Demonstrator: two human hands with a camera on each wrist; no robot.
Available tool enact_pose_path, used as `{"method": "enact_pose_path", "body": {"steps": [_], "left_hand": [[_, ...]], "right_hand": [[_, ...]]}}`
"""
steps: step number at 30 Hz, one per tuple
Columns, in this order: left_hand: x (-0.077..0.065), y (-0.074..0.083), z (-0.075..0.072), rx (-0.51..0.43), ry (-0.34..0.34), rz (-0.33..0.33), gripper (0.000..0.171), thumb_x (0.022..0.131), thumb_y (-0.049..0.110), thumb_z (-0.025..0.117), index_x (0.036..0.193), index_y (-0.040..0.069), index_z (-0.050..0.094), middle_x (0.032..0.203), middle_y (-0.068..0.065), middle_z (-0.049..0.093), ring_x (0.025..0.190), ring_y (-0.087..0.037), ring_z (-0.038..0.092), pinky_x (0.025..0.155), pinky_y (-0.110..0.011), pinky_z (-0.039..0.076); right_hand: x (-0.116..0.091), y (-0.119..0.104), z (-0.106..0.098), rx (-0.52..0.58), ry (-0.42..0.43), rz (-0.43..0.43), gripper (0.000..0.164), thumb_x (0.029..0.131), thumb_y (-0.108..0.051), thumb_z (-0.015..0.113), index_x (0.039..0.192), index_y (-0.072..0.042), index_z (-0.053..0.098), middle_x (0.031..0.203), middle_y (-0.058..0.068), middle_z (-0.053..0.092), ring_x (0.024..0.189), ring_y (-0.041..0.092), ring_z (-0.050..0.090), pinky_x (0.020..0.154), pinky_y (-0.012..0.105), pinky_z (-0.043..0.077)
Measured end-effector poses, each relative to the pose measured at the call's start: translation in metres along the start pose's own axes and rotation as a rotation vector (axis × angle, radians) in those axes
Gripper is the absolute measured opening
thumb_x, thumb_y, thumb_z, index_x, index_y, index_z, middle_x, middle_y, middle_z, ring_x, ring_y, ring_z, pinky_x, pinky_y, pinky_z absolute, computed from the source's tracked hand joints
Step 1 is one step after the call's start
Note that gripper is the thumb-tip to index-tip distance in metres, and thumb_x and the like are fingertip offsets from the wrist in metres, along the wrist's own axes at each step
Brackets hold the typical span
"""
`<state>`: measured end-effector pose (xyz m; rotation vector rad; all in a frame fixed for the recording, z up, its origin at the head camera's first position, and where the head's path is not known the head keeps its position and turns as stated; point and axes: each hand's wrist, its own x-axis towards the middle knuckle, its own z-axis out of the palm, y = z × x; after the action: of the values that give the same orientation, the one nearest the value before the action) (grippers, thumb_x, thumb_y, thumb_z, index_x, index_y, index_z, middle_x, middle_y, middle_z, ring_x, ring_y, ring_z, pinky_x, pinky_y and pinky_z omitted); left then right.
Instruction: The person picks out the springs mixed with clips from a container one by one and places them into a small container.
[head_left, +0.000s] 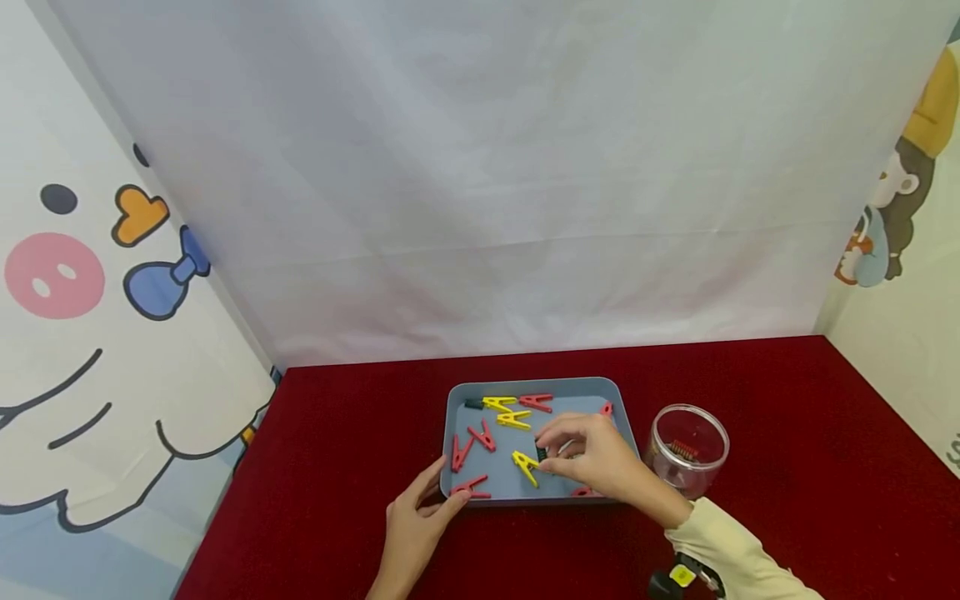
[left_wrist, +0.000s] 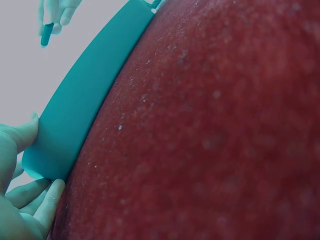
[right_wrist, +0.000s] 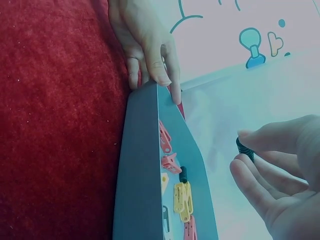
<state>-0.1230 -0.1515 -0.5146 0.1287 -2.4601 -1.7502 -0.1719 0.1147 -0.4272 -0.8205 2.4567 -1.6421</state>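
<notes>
My right hand (head_left: 596,457) pinches a small dark coil spring (right_wrist: 245,150) between thumb and fingertips, held above a shallow blue-grey tray (head_left: 525,502). At the tray's near left corner, my left hand (head_left: 415,529) grips the rim, thumb on top and fingers against the outside wall, as the left wrist view shows. Inside the tray lie several red clothespins (head_left: 461,454) and yellow clothespins (head_left: 514,419). Another dark spring (right_wrist: 183,174) rests by a yellow clothespin along the far side. A yellow clothespin (head_left: 525,467) lies just left of the right fingertips.
Right of the tray stands a round clear jar (head_left: 678,479) with reddish coils (head_left: 683,451) inside; my right forearm passes close by it. Dark red cloth (head_left: 322,467) covers the table. A pale curtain (head_left: 525,208) hangs behind, with printed panels at both sides.
</notes>
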Motion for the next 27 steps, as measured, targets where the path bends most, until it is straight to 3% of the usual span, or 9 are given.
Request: {"method": "enact_pose_path", "body": {"steps": [27], "left_hand": [[-0.002, 0.003, 0.0, -0.007, 0.019, 0.005, 0.062, 0.075, 0.036, 0.08, 0.132, 0.024, 0.057, 0.128, -0.007, 0.057, 0.109, -0.021, 0.06, 0.075, -0.025, 0.054]], "right_hand": [[-0.014, -0.013, -0.017, 0.013, 0.039, -0.017, 0.018, 0.076, -0.006, 0.079, 0.093, -0.006, 0.072, 0.104, 0.01, 0.066, 0.079, 0.016, 0.062, 0.07, 0.028, 0.055]]}}
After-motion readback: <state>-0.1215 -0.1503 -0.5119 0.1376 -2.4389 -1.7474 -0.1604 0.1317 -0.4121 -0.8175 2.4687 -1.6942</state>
